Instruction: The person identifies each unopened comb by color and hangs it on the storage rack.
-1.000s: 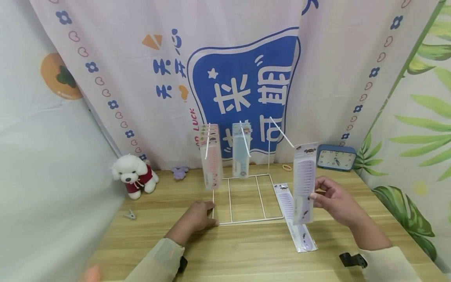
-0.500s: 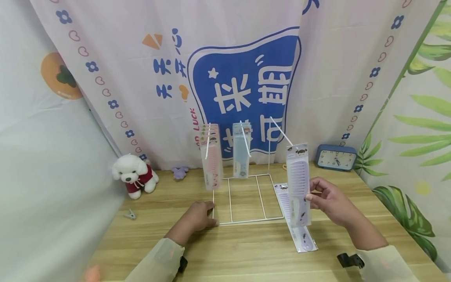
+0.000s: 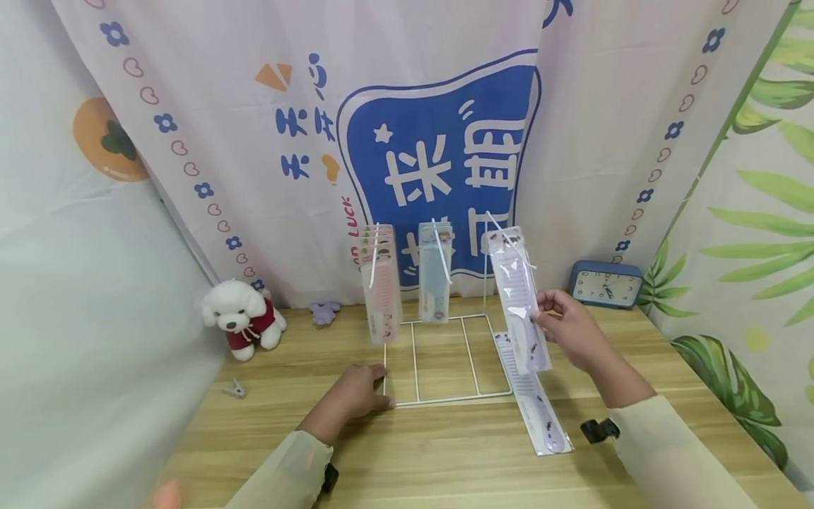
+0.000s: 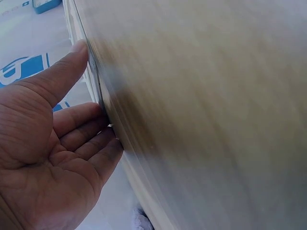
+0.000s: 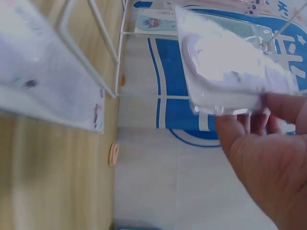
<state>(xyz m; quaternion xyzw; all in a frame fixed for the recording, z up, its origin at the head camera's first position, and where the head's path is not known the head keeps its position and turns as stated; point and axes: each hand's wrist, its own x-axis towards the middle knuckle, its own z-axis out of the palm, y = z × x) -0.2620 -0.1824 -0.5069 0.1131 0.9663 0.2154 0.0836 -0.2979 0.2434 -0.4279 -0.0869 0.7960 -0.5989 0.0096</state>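
My right hand [image 3: 569,329] pinches the right edge of a lilac comb [image 3: 516,304] in a clear packet. The packet's top is on the rack's right prong, whose tip shows in front of it; the packet leans to one side. In the right wrist view, the thumb [image 5: 285,108] and fingers hold the glossy comb packet [image 5: 230,62]. My left hand [image 3: 356,390] touches the left front corner of the white wire rack [image 3: 445,399]. In the left wrist view its fingers [image 4: 79,120] are relaxed against the edge. Another packaged lilac comb [image 3: 537,410] lies beside the rack.
Several pink comb packets [image 3: 384,297] hang on the left prong and blue ones [image 3: 435,283] on the middle prong. Around the table stand a plush dog [image 3: 242,318] and a blue clock [image 3: 606,284]. A small clip [image 3: 235,388] and a purple piece [image 3: 324,312] lie at left.
My right hand has moved left and slightly up with the lilac comb packet, from the right prong's tip to further along it. The left hand stays at the rack's corner.
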